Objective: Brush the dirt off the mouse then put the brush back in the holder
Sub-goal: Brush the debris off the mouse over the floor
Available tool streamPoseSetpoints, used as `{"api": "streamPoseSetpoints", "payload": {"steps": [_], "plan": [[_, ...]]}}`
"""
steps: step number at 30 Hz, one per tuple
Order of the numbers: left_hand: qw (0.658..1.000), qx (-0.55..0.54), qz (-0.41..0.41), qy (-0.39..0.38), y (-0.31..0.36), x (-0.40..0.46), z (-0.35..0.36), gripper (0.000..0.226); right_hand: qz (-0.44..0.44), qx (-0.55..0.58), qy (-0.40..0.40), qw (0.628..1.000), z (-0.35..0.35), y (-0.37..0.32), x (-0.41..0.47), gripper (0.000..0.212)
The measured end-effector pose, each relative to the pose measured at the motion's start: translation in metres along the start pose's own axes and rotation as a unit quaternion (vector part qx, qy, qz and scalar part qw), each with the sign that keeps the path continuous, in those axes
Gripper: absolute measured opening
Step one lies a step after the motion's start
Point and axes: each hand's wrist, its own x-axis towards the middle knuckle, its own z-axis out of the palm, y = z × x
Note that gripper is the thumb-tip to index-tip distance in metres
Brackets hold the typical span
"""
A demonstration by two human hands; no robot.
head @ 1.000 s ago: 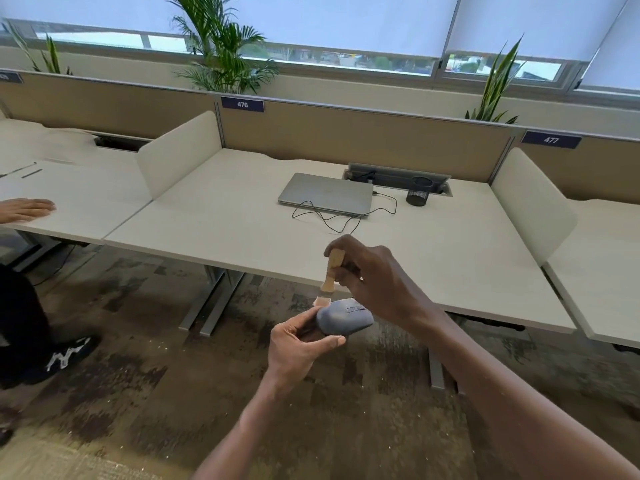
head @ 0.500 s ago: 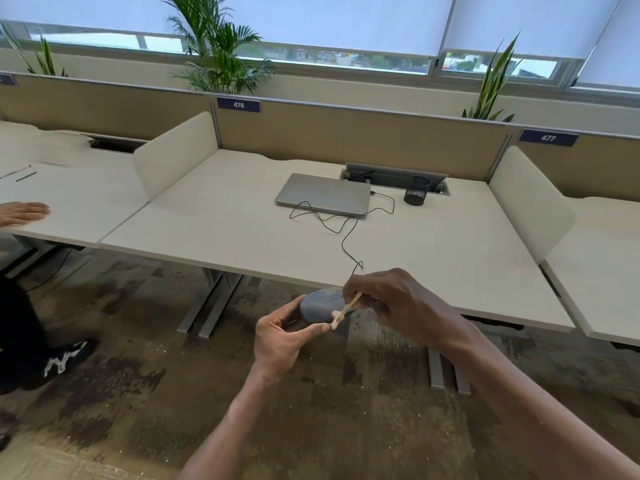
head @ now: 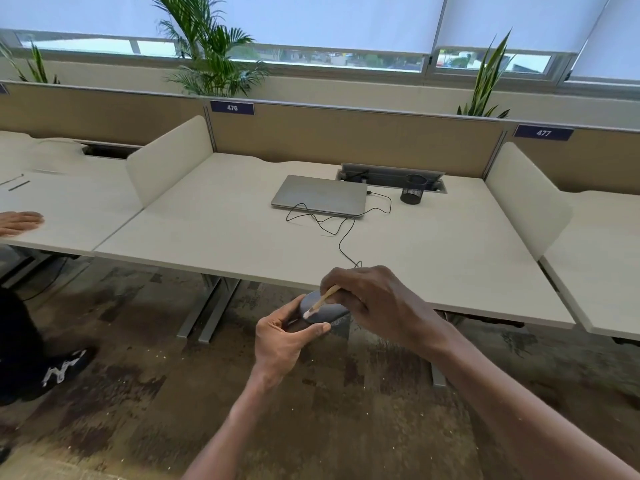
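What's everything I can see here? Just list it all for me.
mouse: one, grey, in left hand
brush: one, wooden handle, tip on mouse
laptop: one, silver, closed, on desk
cable: one, black, from laptop towards the desk's near edge
holder: one, black mesh, right of laptop
desk: pale, with dividers
plants: three, green, by window
another person's hand: far left
left hand: holds mouse
right hand: holds brush

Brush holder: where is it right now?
Head view, far right of the desk: the black mesh holder stands just right of the closed laptop, beside the cable tray.
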Motion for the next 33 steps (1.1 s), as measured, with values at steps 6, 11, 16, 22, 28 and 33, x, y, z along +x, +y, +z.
{"api": "streamPoseSetpoints", "payload": {"steps": [6,11,16,22,28,33], "plan": [[1.000,0.004,0.006,0.005,0.005,0.001,0.000,0.062,-0.001,-0.006,-0.033,0.999,0.004,0.006,-0.006,0.027],[1.000,0.005,0.003,0.017,0.003,0.005,-0.002,0.066,0.038,-0.062,-0.033,0.997,-0.001,0.020,-0.011,0.024],[1.000,-0.003,-0.007,0.005,0.000,0.007,-0.001,0.073,0.097,-0.022,0.034,0.994,-0.008,0.029,-0.013,0.029],[1.000,-0.003,-0.014,-0.006,-0.005,0.001,0.005,0.077,0.165,0.044,0.099,0.980,-0.007,0.039,0.001,0.046],[0.999,-0.012,-0.025,-0.016,-0.008,-0.006,0.006,0.080,0.191,0.056,0.083,0.976,0.000,0.048,0.016,0.051],[0.999,-0.031,-0.030,-0.019,-0.008,-0.013,0.005,0.083,0.193,0.064,0.079,0.976,0.002,0.057,0.028,0.051]]}}
